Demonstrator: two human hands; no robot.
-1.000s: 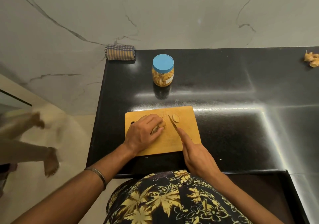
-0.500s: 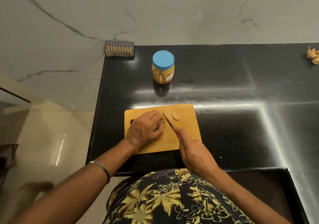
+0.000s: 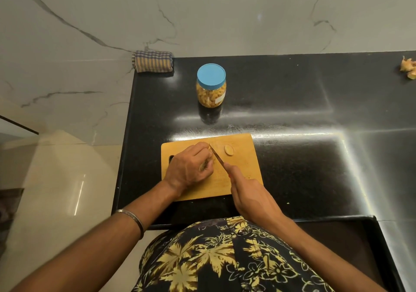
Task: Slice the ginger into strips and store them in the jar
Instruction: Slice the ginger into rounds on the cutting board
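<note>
A wooden cutting board [image 3: 245, 174] lies on the black counter in front of me. My left hand [image 3: 189, 170] curls over a piece of ginger [image 3: 206, 165] on the board and holds it down; most of the ginger is hidden under the fingers. My right hand [image 3: 249, 192] grips a knife [image 3: 216, 155], its blade angled up-left right beside the left fingertips. One cut ginger slice [image 3: 229, 151] lies flat on the board to the right of the blade. A clear jar [image 3: 211, 89] with a blue lid, filled with yellow pieces, stands behind the board.
A folded checked cloth [image 3: 153, 61] sits at the counter's back left corner. More ginger pieces [image 3: 408, 68] lie at the far right edge. The counter's left edge [image 3: 126, 134] drops to a pale floor. A dark tray rim [image 3: 380, 246] runs along the near right.
The knife blade has moved left, from beside the cut slice to right against my left fingertips. A person walking on the floor at left has gone from view.
</note>
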